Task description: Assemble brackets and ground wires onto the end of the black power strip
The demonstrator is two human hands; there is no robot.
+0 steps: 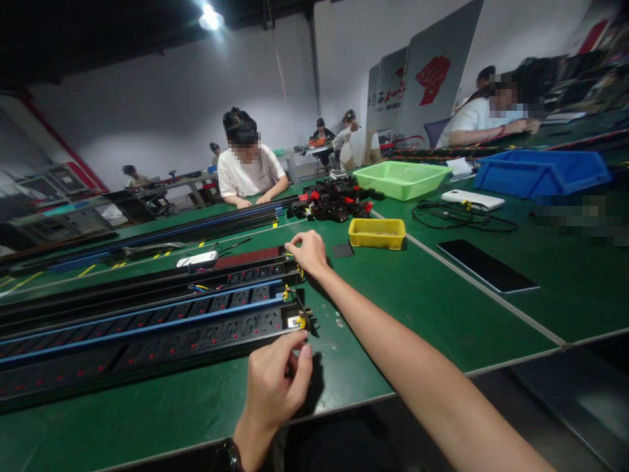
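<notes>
Left hand (275,375) nearest, rising from the table's front edge with a dark band (229,454) at the wrist, its fingers curled and its thumb close to the index finger; whether anything is pinched there I cannot tell. Its index finger sits just beside the right end of the nearest socket strip (184,342), where yellow-tipped wiring (301,321) shows. Beyond that strip a blue-edged strip (201,307) and further dark rails lie side by side on the green tabletop (422,314), which is glossy, scuffed in places and crossed by pale seams. Over the far strips' ends is the right hand (310,252) — forearm stretched long from the lower right, wrist bent, thumb and fingers drawn together, their grip unclear. To its right stand a yellow bin (377,241) and, nearer the edge, a black slab like a phone (486,265). Farther back come a heap of black and red parts (334,200), a light green basket (403,189) and a blue bin (535,180). Across the table a person in a white top (253,172) sits with lowered head. Behind — pale walls (171,98), grey panels (445,56) bearing a red fist, and a bright lamp (211,18) under a dark ceiling.
</notes>
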